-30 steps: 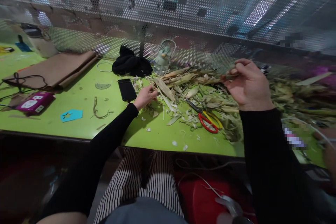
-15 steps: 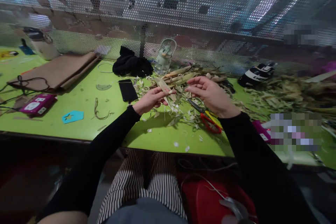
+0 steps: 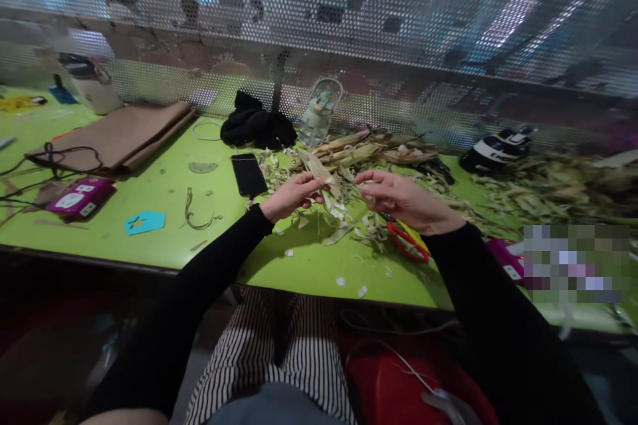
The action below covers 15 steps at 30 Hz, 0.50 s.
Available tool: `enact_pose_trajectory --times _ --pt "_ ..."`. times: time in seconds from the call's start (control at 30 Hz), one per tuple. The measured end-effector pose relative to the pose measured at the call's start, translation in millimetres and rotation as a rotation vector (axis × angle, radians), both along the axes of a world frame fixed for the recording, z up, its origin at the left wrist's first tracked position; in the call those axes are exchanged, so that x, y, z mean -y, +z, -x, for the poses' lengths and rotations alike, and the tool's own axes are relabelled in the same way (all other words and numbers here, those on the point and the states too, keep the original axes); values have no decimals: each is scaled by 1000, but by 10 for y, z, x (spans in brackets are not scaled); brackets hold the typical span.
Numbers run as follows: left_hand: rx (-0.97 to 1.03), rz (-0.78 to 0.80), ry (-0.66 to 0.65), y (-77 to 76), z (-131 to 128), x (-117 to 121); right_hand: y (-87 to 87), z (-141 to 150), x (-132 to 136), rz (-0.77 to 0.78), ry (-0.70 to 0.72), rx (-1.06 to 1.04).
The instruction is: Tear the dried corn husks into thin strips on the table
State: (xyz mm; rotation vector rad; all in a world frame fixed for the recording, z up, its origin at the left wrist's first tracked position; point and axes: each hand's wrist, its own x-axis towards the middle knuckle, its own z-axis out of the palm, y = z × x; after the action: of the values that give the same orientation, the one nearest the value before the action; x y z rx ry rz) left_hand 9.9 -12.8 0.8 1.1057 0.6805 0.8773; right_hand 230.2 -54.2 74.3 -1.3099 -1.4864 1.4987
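Observation:
My left hand is closed, thumb and fingers pinching a pale strip of dried corn husk above the green table. Facing it across a small gap, my right hand has its thumb and fingertips drawn together; anything between them is too small to make out. Scissors with red and yellow handles lie under my right hand, their blades mostly hidden. Behind both hands spreads a heap of dry husks, and husk scraps are scattered below them.
A black phone, black cloth and clear bottle stand left of the heap. Farther left are brown paper, a purple power strip and a blue tag. A black bottle lies at right, near more husks.
My right hand has lowered slightly and its fingers have drawn together, covering the scissor blades. My left hand still pinches the husk strip. The whole view has shifted a little.

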Motion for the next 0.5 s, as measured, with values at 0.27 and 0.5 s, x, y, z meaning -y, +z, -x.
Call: enact_pose_trajectory --times 0.27,0.5 --pt "-79 -30 91 14 -11 7 -118 -46 104 -149 -8 101" --pt "55 23 114 171 87 16 -188 -4 66 -658 -176 660"
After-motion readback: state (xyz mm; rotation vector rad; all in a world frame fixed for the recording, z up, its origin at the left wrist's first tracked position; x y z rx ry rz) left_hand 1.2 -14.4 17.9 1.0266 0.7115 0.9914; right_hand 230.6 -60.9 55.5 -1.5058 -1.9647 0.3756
